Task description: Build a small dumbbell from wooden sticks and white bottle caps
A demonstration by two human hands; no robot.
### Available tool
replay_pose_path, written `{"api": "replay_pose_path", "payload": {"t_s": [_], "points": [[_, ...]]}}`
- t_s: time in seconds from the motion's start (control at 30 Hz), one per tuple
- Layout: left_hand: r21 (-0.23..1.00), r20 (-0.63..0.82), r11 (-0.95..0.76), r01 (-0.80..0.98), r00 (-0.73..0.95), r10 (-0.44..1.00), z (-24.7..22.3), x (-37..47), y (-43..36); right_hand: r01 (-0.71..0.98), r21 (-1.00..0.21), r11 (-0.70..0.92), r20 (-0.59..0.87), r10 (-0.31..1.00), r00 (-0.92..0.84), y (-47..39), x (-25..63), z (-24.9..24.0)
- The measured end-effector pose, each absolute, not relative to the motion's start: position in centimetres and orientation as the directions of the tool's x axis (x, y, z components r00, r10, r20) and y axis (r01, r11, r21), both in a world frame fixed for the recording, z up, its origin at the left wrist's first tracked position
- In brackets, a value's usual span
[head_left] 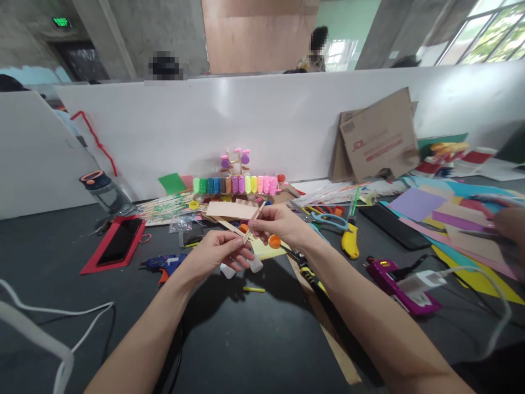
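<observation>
Thin wooden sticks are held up at a slant above the middle of the dark table. My right hand pinches their upper part. My left hand has its thumb and forefinger closed on their lower end, with the other fingers loosely apart. Just behind the hands is a flat pale wooden piece. An orange round cap shows beside my right hand. Under the hands lie white pieces and a short yellow stick.
A blue glue gun and a phone on red card lie left. Right are blue scissors, a yellow cutter, a purple power strip and coloured paper. Another person's hand is at the right edge.
</observation>
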State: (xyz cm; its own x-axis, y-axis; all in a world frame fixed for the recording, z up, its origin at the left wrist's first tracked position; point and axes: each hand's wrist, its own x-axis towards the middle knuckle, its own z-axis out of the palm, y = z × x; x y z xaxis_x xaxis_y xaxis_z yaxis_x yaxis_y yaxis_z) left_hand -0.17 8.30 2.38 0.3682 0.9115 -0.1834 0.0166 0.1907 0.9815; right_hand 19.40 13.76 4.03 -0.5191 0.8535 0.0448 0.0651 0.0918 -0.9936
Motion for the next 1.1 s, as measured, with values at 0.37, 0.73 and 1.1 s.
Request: {"api": "replay_pose_path", "payload": {"t_s": [0.37,0.73,1.1], "points": [[0.990,-0.139,0.138,0.024,0.299,0.944,1.8,0.6,8.4,0.105,-0.988,0.112,0.038,0.842,-0.538,13.8,19.0,3.5],[0.986,-0.150,0.164,-0.028,0.277,0.949,1.2,0.9,8.5,0.088,-0.992,0.087,0.025,0.837,-0.546,13.8,18.9,3.4],[0.986,-0.163,0.162,0.029,0.278,0.947,1.3,0.8,8.5,0.078,-0.991,0.107,0.046,0.831,-0.554,13.7,18.8,3.3]]}}
